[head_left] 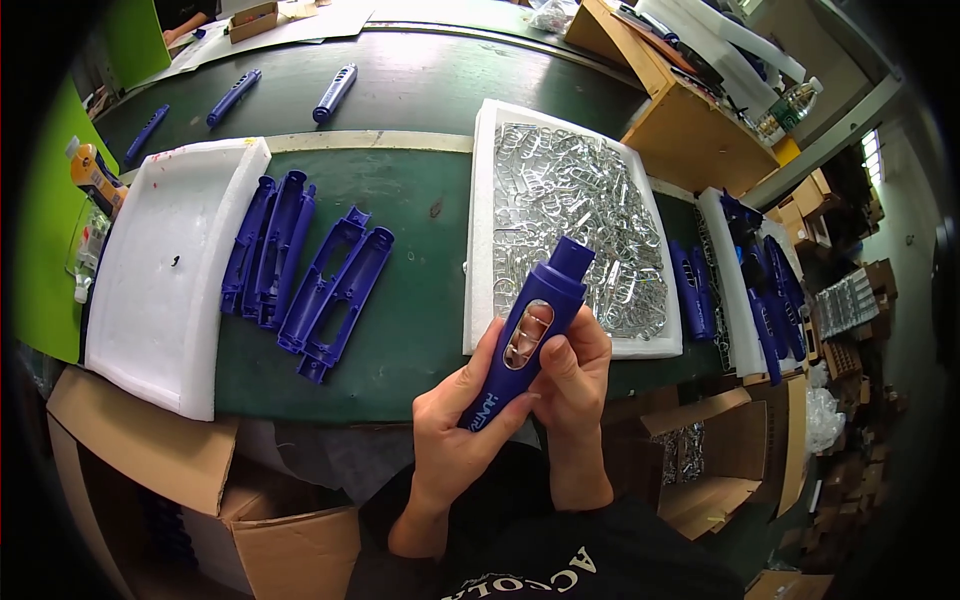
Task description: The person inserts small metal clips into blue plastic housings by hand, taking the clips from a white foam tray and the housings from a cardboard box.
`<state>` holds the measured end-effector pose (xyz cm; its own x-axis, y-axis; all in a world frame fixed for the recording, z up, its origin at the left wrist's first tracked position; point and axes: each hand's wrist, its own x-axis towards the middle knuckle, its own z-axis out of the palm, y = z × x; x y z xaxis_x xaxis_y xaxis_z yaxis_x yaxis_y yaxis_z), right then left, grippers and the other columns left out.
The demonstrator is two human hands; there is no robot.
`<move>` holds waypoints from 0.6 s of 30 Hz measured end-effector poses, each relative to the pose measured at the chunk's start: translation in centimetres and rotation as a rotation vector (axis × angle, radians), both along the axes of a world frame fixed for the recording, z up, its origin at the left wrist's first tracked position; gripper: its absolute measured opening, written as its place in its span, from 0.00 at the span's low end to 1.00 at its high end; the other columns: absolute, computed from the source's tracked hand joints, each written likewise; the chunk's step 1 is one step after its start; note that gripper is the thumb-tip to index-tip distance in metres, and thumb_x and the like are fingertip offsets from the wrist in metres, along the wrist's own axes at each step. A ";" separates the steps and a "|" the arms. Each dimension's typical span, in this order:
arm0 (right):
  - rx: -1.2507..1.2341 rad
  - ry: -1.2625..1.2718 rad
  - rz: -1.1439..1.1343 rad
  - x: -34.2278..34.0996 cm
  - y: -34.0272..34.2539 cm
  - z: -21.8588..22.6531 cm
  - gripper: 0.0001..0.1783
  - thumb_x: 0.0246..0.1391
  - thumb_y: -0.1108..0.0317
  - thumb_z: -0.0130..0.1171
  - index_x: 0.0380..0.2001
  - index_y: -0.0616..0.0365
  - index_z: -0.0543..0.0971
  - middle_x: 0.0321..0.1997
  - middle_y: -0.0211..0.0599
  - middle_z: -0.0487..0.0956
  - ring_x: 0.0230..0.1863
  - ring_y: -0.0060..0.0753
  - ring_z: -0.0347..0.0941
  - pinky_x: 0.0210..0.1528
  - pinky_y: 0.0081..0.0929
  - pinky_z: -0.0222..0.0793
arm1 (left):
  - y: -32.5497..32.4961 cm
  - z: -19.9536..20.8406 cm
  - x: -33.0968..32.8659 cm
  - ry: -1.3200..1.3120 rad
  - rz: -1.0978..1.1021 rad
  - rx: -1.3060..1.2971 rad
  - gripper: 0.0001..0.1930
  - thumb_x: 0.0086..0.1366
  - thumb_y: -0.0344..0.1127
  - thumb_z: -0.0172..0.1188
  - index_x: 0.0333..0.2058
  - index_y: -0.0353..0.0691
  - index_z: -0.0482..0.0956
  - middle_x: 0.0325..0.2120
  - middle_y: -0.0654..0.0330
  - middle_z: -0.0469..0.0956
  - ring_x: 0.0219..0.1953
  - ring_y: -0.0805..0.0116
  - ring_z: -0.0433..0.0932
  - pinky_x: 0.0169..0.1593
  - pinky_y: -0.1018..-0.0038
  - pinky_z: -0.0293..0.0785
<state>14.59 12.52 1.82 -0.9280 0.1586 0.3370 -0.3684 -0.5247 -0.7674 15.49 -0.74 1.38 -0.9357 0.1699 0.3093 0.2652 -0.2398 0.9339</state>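
Two bare hands hold one blue casing (545, 290) above the near edge of a green bench (425, 270), in front of a foam tray of clips. The left hand (455, 420) is curled closed around the casing's lower part, its thumb across the front. The right hand (575, 375) is bent around the other side, thumb pressed near an oval window; shiny metal shows inside. The casing tilts, its narrow end pointing away and to the right.

From where I stand watching, that white clip tray (483, 230) lies right of the bench's middle, heaped with silvery wire clips (580, 210). Near the bench's left end lies a second white foam tray (150, 270), a small dark speck on its floor. Just right of it are several open blue shells (345, 295), laid side by side at a slant. Toward the bench's right end, more blue parts (690, 290) lie beside the clip tray.

Beyond a pale strip (400, 140) along the bench's far edge, three slim blue units (335, 93) lie well apart on a dark surface. Below the near edge stand open cardboard boxes (295, 555), left and right.
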 end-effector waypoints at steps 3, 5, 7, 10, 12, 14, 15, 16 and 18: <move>0.050 -0.002 0.007 0.0 0.2 0.1 0.17 0.61 0.70 0.62 0.50 0.69 0.76 0.42 0.39 0.81 0.41 0.24 0.77 0.47 0.24 0.74 | -0.3 0.4 0.2 -0.010 -0.006 -0.004 0.35 0.56 0.23 0.69 0.64 0.35 0.68 0.40 0.54 0.82 0.40 0.75 0.80 0.45 0.77 0.76; 0.037 -0.019 0.020 -0.3 -0.1 0.0 0.17 0.61 0.70 0.62 0.50 0.69 0.76 0.42 0.38 0.81 0.41 0.24 0.77 0.47 0.24 0.74 | -0.3 0.1 0.2 -0.076 0.006 0.014 0.35 0.56 0.23 0.69 0.64 0.35 0.68 0.38 0.55 0.82 0.39 0.77 0.79 0.44 0.78 0.76; 0.029 -0.021 0.062 -0.5 0.1 -0.1 0.16 0.62 0.70 0.61 0.49 0.68 0.76 0.43 0.38 0.81 0.41 0.24 0.77 0.47 0.24 0.74 | -0.1 0.0 0.2 -0.077 0.020 0.019 0.35 0.56 0.24 0.69 0.64 0.35 0.68 0.38 0.55 0.82 0.38 0.77 0.79 0.44 0.78 0.76; 0.006 -0.034 0.075 -0.4 0.0 0.0 0.15 0.62 0.70 0.61 0.49 0.68 0.76 0.43 0.37 0.81 0.41 0.24 0.77 0.47 0.23 0.74 | 0.0 0.3 0.4 -0.058 0.044 0.020 0.35 0.56 0.23 0.68 0.63 0.33 0.68 0.40 0.57 0.82 0.39 0.79 0.77 0.44 0.80 0.74; -0.020 -0.052 0.064 -0.4 -0.3 0.1 0.17 0.62 0.70 0.61 0.50 0.68 0.75 0.42 0.38 0.81 0.41 0.24 0.77 0.46 0.23 0.74 | 0.1 0.5 0.4 -0.035 0.052 0.017 0.35 0.56 0.21 0.67 0.63 0.31 0.68 0.43 0.59 0.82 0.40 0.80 0.77 0.44 0.82 0.73; -0.042 -0.073 0.052 -0.4 -0.4 0.0 0.18 0.62 0.70 0.61 0.52 0.67 0.74 0.41 0.38 0.81 0.41 0.24 0.77 0.46 0.22 0.74 | 0.3 0.4 0.4 0.007 0.115 -0.037 0.34 0.57 0.22 0.67 0.63 0.32 0.68 0.43 0.58 0.82 0.43 0.77 0.78 0.46 0.80 0.74; -0.005 -0.094 -0.001 -0.6 -0.3 -0.1 0.19 0.62 0.70 0.61 0.53 0.66 0.71 0.41 0.39 0.81 0.40 0.24 0.78 0.44 0.22 0.74 | 0.5 0.3 0.2 0.008 0.112 -0.035 0.34 0.57 0.22 0.67 0.63 0.32 0.68 0.43 0.58 0.82 0.43 0.77 0.78 0.46 0.80 0.74; 0.028 -0.114 -0.050 -0.7 -0.3 -0.1 0.21 0.62 0.70 0.61 0.55 0.65 0.69 0.41 0.40 0.81 0.40 0.24 0.78 0.42 0.21 0.74 | 0.8 0.2 0.1 0.056 0.202 -0.106 0.34 0.56 0.23 0.68 0.63 0.33 0.68 0.39 0.57 0.82 0.38 0.74 0.79 0.43 0.78 0.75; 0.145 -0.166 -0.113 -0.3 -0.2 0.2 0.27 0.60 0.69 0.64 0.57 0.64 0.65 0.45 0.42 0.79 0.41 0.26 0.78 0.39 0.20 0.73 | 1.0 0.2 -0.2 0.105 0.295 -0.176 0.35 0.56 0.24 0.70 0.63 0.34 0.68 0.34 0.55 0.82 0.34 0.70 0.81 0.40 0.75 0.77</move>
<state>14.27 12.37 2.05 -0.9518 0.2255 0.2079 -0.2807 -0.3672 -0.8868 15.33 0.24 1.58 -0.9173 -0.0431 0.3959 0.3953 0.0235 0.9183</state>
